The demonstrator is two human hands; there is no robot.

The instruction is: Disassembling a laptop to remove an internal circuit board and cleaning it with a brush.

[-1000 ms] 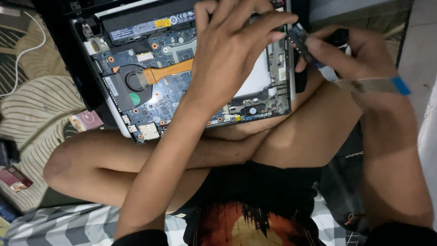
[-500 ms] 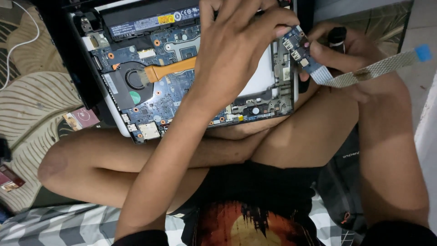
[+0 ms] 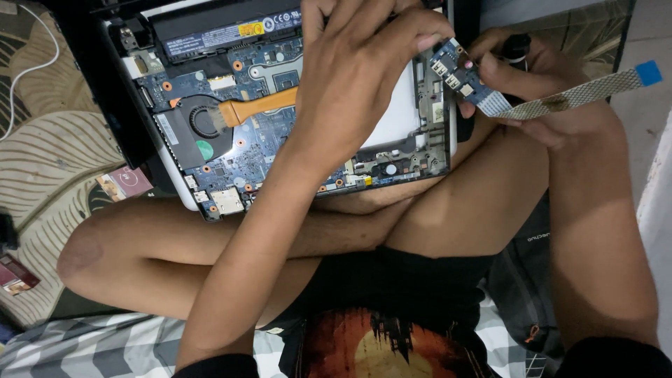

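The person sits cross-legged with an opened laptop (image 3: 280, 133) resting on the lap, its bottom cover off and the blue motherboard (image 3: 238, 140), the black cooling fan (image 3: 199, 126) and an orange flat cable (image 3: 255, 108) exposed.

The right hand (image 3: 539, 84) pinches a small blue daughterboard (image 3: 462, 80) between thumb and fingers, holding it just past the laptop's right edge, lifted clear of the chassis. A flat ribbon cable (image 3: 574, 94) with a blue pull tab trails from the board out to the right, hanging free in the air. A black cylindrical handle, likely a screwdriver (image 3: 516, 47), shows behind the same hand; whether the hand grips it too cannot be told.

The left hand (image 3: 364, 63) lies palm-down over the middle of the laptop, fingers spread and curled, its fingertips touching the near end of the small board. It closes on nothing that can be seen.

The little board looks light and stiff but fragile: bare solder points and small metal port shells ask for a hold by the edges, as the right hand does now. The ribbon is thin, limp and easy to crease or tear, so it is best taken by its stiffened blue tab, not by the middle.
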